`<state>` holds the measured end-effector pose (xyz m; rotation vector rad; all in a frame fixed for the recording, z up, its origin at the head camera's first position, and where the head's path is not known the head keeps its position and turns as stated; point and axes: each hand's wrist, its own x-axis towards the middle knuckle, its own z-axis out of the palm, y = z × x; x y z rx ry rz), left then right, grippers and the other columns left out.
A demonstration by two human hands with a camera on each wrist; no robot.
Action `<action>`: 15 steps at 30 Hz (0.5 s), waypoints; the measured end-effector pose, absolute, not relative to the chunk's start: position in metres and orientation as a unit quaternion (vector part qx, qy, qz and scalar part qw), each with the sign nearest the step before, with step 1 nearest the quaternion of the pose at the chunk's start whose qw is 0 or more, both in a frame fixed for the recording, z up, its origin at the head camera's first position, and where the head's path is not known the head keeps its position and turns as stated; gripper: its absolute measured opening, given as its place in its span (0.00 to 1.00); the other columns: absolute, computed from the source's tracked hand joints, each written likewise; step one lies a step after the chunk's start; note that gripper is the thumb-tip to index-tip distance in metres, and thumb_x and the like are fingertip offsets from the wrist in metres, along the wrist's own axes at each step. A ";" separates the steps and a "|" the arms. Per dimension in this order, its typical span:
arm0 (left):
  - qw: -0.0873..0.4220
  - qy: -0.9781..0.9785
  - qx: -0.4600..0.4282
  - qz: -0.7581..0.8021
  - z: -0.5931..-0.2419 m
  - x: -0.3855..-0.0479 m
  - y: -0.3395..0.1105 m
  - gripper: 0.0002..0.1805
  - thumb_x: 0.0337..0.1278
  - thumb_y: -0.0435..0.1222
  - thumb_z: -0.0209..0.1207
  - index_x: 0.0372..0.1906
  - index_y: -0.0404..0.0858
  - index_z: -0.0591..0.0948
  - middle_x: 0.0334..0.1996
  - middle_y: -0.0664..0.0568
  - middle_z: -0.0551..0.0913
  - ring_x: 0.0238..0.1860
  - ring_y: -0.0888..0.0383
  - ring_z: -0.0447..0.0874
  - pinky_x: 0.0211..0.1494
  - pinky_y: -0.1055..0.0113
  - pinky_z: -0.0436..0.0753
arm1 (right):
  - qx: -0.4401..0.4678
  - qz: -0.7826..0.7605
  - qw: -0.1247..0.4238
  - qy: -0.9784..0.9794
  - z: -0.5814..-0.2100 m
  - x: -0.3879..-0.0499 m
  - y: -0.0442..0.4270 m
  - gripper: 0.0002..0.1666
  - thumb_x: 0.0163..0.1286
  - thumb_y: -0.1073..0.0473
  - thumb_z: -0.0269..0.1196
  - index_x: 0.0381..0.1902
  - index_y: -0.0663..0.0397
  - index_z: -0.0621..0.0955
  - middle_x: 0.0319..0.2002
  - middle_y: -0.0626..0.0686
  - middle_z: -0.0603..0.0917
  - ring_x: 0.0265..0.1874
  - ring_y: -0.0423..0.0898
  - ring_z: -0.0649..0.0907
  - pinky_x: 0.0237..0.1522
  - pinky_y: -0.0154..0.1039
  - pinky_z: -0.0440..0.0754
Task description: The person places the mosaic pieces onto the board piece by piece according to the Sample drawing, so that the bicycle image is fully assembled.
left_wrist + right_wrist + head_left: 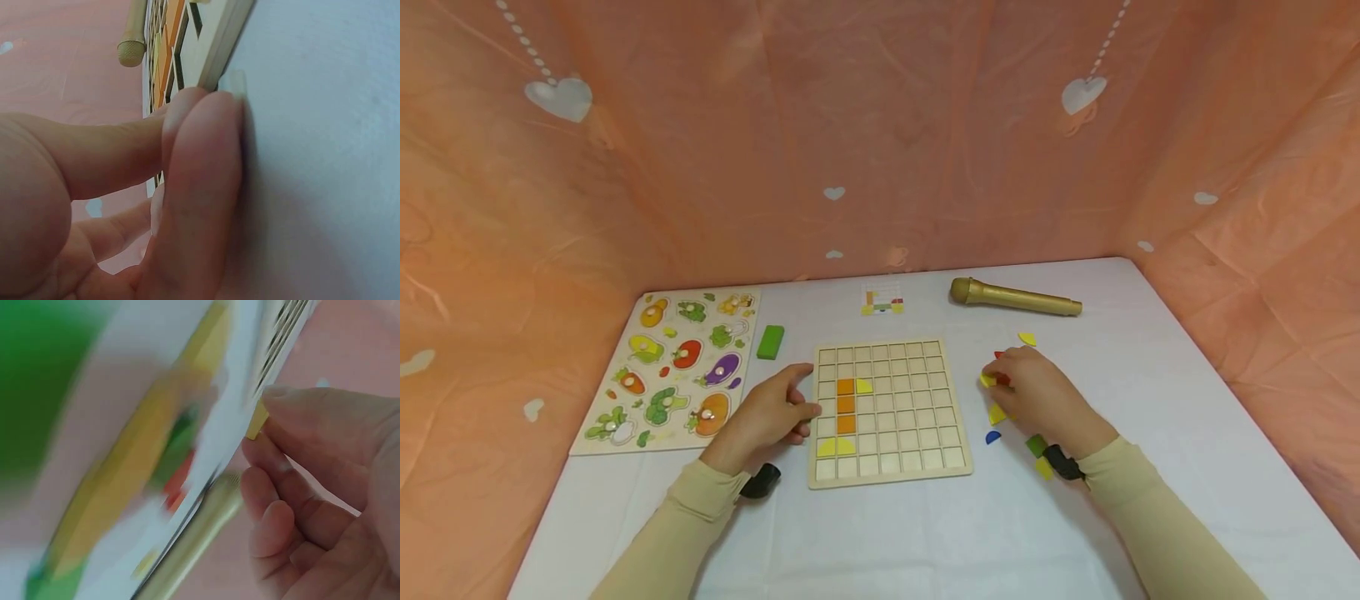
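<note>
1. Right of the grid board (904, 417), my right hand (1037, 392) pinches a yellow piece (257, 419) between thumb and forefinger; the fingertips hide most of its outline.
2. At the board's left edge, my left hand (772, 410) rests with thumb and forefinger apart, tips at the rim; light pressure there should stop it sliding.
3. Right of the board, near my right hand, lie a blue piece (993, 437) and a green piece (1037, 445); a clean upward lift would best avoid disturbing them.
4. Within the board's left part, orange squares (846, 404) form a column; yellow quarter-rounds (864, 387) lie beside its top and in the row below. Squaring a piece to its cell before lowering seems wise.
5. Beyond the board's far edge, a printed card (882, 298) shows coloured cells, worth checking for orientation.
</note>
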<state>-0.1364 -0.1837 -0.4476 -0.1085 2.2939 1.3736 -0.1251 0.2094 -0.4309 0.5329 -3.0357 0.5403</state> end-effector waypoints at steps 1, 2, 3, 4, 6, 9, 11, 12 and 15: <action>0.230 0.836 -0.038 0.497 -0.447 -0.136 -0.184 0.41 0.73 0.31 0.67 0.84 0.47 0.63 0.47 0.43 0.73 0.31 0.54 0.83 0.36 0.65 0.90 | 0.190 0.174 0.014 -0.966 -0.432 -0.124 0.200 0.07 0.69 0.67 0.73 0.43 0.62 0.92 0.47 0.55 0.91 0.51 0.54 0.86 0.57 0.52 0.89; 0.230 0.837 -0.037 0.496 -0.447 -0.136 -0.184 0.41 0.73 0.31 0.67 0.84 0.46 0.63 0.47 0.43 0.73 0.31 0.54 0.83 0.36 0.65 0.90 | 0.211 0.173 0.022 -0.962 -0.432 -0.124 0.191 0.06 0.68 0.67 0.73 0.42 0.62 0.93 0.47 0.55 0.91 0.51 0.54 0.86 0.56 0.51 0.89; 0.230 0.838 -0.037 0.493 -0.446 -0.136 -0.184 0.41 0.73 0.31 0.67 0.84 0.46 0.63 0.47 0.43 0.74 0.31 0.54 0.83 0.36 0.65 0.90 | 0.227 0.173 0.028 -0.958 -0.433 -0.122 0.181 0.06 0.68 0.67 0.73 0.42 0.61 0.93 0.47 0.54 0.91 0.51 0.53 0.86 0.56 0.49 0.89; 0.230 0.840 -0.036 0.490 -0.446 -0.137 -0.184 0.41 0.73 0.31 0.67 0.84 0.46 0.63 0.47 0.43 0.74 0.31 0.54 0.83 0.36 0.65 0.90 | 0.243 0.173 0.035 -0.954 -0.434 -0.121 0.171 0.06 0.67 0.68 0.73 0.41 0.60 0.93 0.45 0.52 0.91 0.49 0.51 0.85 0.53 0.46 0.89; 0.230 0.842 -0.036 0.486 -0.446 -0.137 -0.185 0.41 0.73 0.32 0.67 0.84 0.46 0.63 0.47 0.43 0.74 0.31 0.54 0.84 0.36 0.65 0.91 | 0.271 0.173 0.044 -0.946 -0.435 -0.119 0.152 0.08 0.66 0.67 0.74 0.43 0.58 0.93 0.45 0.51 0.91 0.49 0.49 0.85 0.51 0.43 0.89; 0.231 0.843 -0.038 0.485 -0.446 -0.137 -0.185 0.41 0.72 0.32 0.68 0.84 0.46 0.63 0.47 0.43 0.75 0.31 0.54 0.84 0.36 0.65 0.91 | 0.291 0.182 0.031 -0.939 -0.435 -0.113 0.122 0.10 0.67 0.63 0.76 0.46 0.54 0.92 0.44 0.48 0.89 0.48 0.47 0.83 0.49 0.40 0.88; 0.233 0.841 -0.039 0.487 -0.447 -0.138 -0.185 0.41 0.72 0.32 0.68 0.84 0.46 0.63 0.47 0.43 0.75 0.31 0.54 0.84 0.37 0.65 0.91 | 0.304 0.186 0.015 -0.934 -0.434 -0.109 0.104 0.10 0.69 0.61 0.76 0.48 0.52 0.92 0.44 0.47 0.88 0.48 0.46 0.83 0.49 0.39 0.89; 0.233 0.841 -0.039 0.486 -0.447 -0.138 -0.185 0.41 0.72 0.32 0.68 0.84 0.46 0.63 0.47 0.43 0.75 0.31 0.54 0.84 0.37 0.65 0.91 | 0.309 0.188 0.004 -0.932 -0.434 -0.107 0.096 0.11 0.69 0.61 0.76 0.49 0.52 0.92 0.44 0.47 0.88 0.47 0.45 0.82 0.49 0.39 0.88; 0.231 0.843 -0.035 0.484 -0.447 -0.138 -0.185 0.41 0.72 0.32 0.68 0.84 0.46 0.63 0.46 0.43 0.75 0.31 0.54 0.84 0.36 0.65 0.91 | 0.329 0.184 -0.015 -0.926 -0.433 -0.101 0.074 0.11 0.70 0.61 0.75 0.49 0.51 0.92 0.44 0.46 0.88 0.46 0.44 0.82 0.49 0.37 0.87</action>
